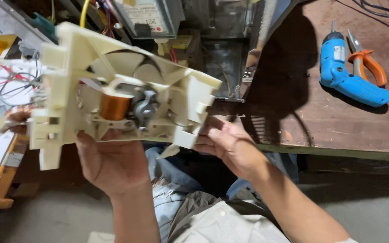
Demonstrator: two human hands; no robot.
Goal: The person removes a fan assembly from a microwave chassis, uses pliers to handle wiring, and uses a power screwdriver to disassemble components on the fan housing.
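A blue cordless screwdriver [350, 74] lies on the brown wooden workbench [338, 121] just beside orange-handled pliers [368, 63], dark cables [383, 9] trail across its far corner, and an opened appliance chassis [194, 27] with coloured wiring stands behind.

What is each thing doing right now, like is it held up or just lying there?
Cream plastic fan housing: held up off the table, tilted.
Copper coil motor: mounted inside the housing.
Left hand: gripping the housing from below.
Right hand: touching the housing's right edge.
Blue electric screwdriver: lying on the wooden table, untouched.
Orange-handled pliers: lying beside the screwdriver.
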